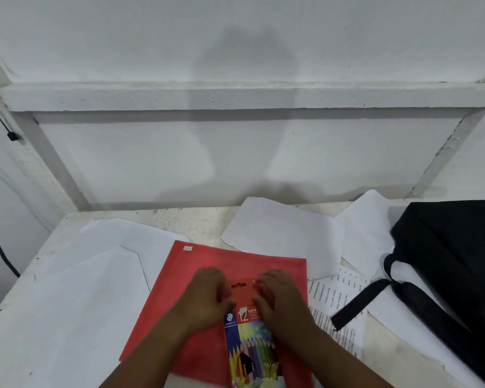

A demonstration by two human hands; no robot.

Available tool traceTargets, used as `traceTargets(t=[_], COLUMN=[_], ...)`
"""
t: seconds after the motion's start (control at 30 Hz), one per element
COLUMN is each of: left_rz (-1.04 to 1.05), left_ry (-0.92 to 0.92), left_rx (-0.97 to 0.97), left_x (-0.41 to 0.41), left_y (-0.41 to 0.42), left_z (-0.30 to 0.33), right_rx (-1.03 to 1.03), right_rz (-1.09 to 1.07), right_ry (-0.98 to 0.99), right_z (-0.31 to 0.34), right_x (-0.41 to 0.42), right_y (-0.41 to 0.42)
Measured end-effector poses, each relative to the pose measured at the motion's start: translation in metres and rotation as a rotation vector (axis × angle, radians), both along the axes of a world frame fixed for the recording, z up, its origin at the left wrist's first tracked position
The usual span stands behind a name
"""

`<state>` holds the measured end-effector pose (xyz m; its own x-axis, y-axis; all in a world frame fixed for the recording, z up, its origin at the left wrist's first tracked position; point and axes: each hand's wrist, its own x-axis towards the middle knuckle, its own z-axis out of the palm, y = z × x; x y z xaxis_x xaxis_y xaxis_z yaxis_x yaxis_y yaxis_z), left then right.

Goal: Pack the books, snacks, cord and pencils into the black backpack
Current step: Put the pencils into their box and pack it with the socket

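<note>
The left hand (205,296) and right hand (280,298) both pinch the top flap of the pencil box (251,343), fingers curled over its hanger end from either side, likely to steady it or close the flap before packing. The box lies flat on the red book (185,292), its long axis running away from the person, hanger end pointing toward the wall. The book rests on loose white paper sheets (95,275) covering the table (202,219). Off to the right lies the black backpack (454,247), well apart from the box, its strap (359,303) trailing leftward across printed pages (328,298).
</note>
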<state>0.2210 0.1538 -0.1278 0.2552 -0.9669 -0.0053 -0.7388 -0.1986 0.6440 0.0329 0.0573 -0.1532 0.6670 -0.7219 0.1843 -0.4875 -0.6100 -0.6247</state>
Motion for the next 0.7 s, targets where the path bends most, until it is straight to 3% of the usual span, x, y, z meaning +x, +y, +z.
traceTargets(t=[0.17,0.43,0.6,0.7], left_rz=[0.169,0.119,0.39,0.547], left_ry=[0.381,0.53,0.848,1.057], left_rx=[0.134,0.248,0.036,-0.134], left_x=[0.0,0.017,0.019,0.026], left_y=[0.006,0.015,0.02,0.02], left_z=[0.019,0.037,0.043,0.048], right_rx=[0.094,0.283,0.481,0.476], right_rz=[-0.069,-0.046,-0.005,-0.034], right_ry=[-0.068,-0.079,-0.134,-0.098], right_z=[0.009,0.025,0.035,0.035], right_x=[-0.005,-0.009,-0.013,-0.019], right_y=[0.009,0.015,0.014,0.009])
